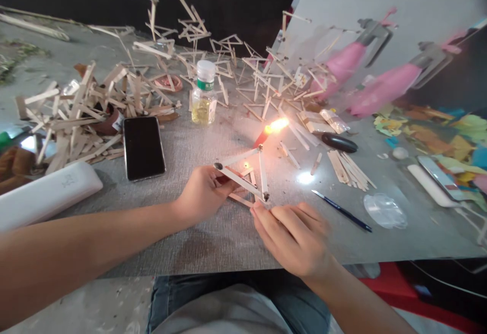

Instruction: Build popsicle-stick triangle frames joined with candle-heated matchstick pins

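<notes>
A small frame of pale wooden sticks (241,181), with dark blobs at its corners, is held above the grey table. My left hand (203,194) grips its left side, the fingertips partly hidden behind the sticks. At the frame's lower corner, my right hand (294,235) pinches with thumb and forefinger. A red candle (261,138) with a bright flame stands just behind the frame.
A black phone (144,148) lies left, near a pile of sticks (81,116). A bottle of yellow liquid (204,102) stands behind. On the right are a dark pen-like tool (342,211), loose sticks (352,170) and pink spray bottles (386,83). Stick structures fill the back.
</notes>
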Action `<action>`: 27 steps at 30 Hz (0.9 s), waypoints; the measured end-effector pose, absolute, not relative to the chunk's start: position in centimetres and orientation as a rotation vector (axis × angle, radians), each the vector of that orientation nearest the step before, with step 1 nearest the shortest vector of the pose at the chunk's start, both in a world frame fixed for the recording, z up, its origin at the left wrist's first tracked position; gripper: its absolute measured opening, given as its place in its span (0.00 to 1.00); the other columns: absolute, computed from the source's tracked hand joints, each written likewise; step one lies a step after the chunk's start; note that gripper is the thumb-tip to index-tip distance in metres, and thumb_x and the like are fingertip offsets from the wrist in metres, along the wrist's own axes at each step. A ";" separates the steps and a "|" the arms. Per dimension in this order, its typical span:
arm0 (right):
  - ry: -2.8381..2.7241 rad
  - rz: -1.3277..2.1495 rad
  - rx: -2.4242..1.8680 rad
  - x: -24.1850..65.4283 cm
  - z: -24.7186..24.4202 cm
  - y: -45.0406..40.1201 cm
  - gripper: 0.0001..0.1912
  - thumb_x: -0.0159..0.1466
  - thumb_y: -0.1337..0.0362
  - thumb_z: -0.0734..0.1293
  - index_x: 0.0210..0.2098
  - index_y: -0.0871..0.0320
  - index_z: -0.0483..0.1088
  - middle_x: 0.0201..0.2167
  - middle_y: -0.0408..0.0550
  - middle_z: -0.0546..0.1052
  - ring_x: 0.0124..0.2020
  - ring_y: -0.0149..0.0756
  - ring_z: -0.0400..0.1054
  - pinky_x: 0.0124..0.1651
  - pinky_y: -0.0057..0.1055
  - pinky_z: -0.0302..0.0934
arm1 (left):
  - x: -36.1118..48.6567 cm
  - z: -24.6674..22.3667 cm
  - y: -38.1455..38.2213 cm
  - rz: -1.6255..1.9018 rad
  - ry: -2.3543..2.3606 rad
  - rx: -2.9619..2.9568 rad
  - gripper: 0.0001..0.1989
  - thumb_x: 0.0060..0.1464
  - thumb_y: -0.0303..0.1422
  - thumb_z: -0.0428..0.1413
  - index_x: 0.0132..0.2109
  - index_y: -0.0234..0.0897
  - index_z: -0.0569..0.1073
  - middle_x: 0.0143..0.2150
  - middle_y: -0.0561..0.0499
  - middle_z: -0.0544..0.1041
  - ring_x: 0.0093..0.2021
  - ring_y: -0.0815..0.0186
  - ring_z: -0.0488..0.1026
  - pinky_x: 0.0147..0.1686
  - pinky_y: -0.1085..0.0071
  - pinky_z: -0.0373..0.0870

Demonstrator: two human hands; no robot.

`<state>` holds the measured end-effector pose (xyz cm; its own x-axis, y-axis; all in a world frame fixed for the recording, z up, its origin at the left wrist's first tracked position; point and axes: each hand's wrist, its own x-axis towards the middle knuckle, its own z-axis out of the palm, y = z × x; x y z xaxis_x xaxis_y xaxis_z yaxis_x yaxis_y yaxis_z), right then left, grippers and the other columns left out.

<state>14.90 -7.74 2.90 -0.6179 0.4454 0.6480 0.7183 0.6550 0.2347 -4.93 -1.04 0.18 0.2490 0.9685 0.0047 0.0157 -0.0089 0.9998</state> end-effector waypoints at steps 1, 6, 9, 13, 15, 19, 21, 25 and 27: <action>-2.318 -0.662 -0.908 14.9 2.8 -7.7 0.05 0.64 0.72 0.75 0.40 0.64 0.77 0.21 0.38 0.72 0.23 0.27 0.61 0.29 0.35 0.49 | -4.9 0.0 -1.0 1.021 1.023 1.332 0.07 0.53 0.36 0.65 0.34 0.37 0.83 0.27 0.49 0.84 0.29 0.62 0.82 0.28 0.70 0.80; -2.307 -0.687 -0.898 14.9 2.6 -7.4 0.07 0.63 0.73 0.76 0.41 0.65 0.78 0.20 0.38 0.71 0.22 0.27 0.61 0.28 0.35 0.47 | -4.9 -0.6 -1.0 0.999 0.963 1.256 0.07 0.54 0.36 0.65 0.38 0.36 0.83 0.33 0.48 0.86 0.34 0.60 0.85 0.35 0.67 0.83; -2.305 -0.670 -0.901 15.0 2.4 -7.3 0.07 0.62 0.73 0.76 0.41 0.66 0.78 0.19 0.39 0.72 0.22 0.27 0.61 0.28 0.35 0.47 | -5.0 -0.7 -1.0 0.998 0.975 1.256 0.07 0.54 0.35 0.65 0.37 0.36 0.84 0.33 0.48 0.86 0.34 0.61 0.84 0.34 0.69 0.82; -2.302 -0.644 -0.902 15.1 2.2 -7.5 0.10 0.63 0.70 0.76 0.44 0.66 0.77 0.21 0.40 0.74 0.23 0.28 0.63 0.29 0.35 0.49 | -5.2 -0.7 -1.0 0.993 1.054 1.327 0.08 0.53 0.35 0.65 0.37 0.35 0.84 0.30 0.48 0.85 0.30 0.63 0.82 0.27 0.72 0.77; -2.269 -0.601 -0.894 15.3 2.0 -7.8 0.12 0.64 0.66 0.76 0.44 0.66 0.76 0.22 0.41 0.75 0.23 0.29 0.65 0.30 0.34 0.52 | -5.3 -0.7 -1.0 0.987 1.094 1.359 0.08 0.53 0.35 0.65 0.37 0.35 0.84 0.29 0.48 0.85 0.29 0.63 0.81 0.25 0.73 0.75; -2.165 -0.418 -0.954 16.3 2.1 -8.2 0.08 0.68 0.62 0.71 0.41 0.60 0.73 0.25 0.44 0.78 0.25 0.32 0.69 0.33 0.33 0.59 | -5.3 -0.4 -0.9 0.977 1.087 1.376 0.09 0.52 0.37 0.66 0.36 0.35 0.85 0.29 0.48 0.84 0.29 0.63 0.81 0.28 0.72 0.76; -2.135 -0.326 -0.994 17.1 2.2 -8.1 0.04 0.67 0.65 0.69 0.41 0.59 0.72 0.25 0.43 0.77 0.25 0.31 0.68 0.32 0.32 0.60 | -5.3 -0.2 -0.9 0.972 1.060 1.373 0.09 0.53 0.37 0.65 0.36 0.36 0.85 0.28 0.49 0.84 0.30 0.64 0.81 0.29 0.72 0.76; -2.005 -0.134 -1.095 17.5 2.1 -8.2 0.08 0.66 0.75 0.66 0.41 0.58 0.72 0.26 0.41 0.76 0.25 0.30 0.69 0.32 0.30 0.63 | -5.4 -0.2 -0.9 0.955 1.143 1.426 0.08 0.53 0.36 0.65 0.36 0.36 0.85 0.25 0.51 0.82 0.25 0.67 0.76 0.22 0.74 0.70; -1.888 -0.002 -1.159 16.5 1.9 -9.5 0.09 0.68 0.75 0.64 0.43 0.58 0.73 0.29 0.43 0.76 0.27 0.31 0.71 0.31 0.30 0.65 | -5.4 -0.2 -0.9 0.939 1.175 1.447 0.09 0.52 0.37 0.65 0.36 0.36 0.85 0.25 0.51 0.82 0.23 0.67 0.73 0.20 0.74 0.66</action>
<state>16.47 -9.51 1.89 -0.1631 0.7130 0.6820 0.7145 0.5620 -0.4167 -5.42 -0.86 -0.24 0.2238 0.9743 -0.0236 0.1916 -0.0202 0.9813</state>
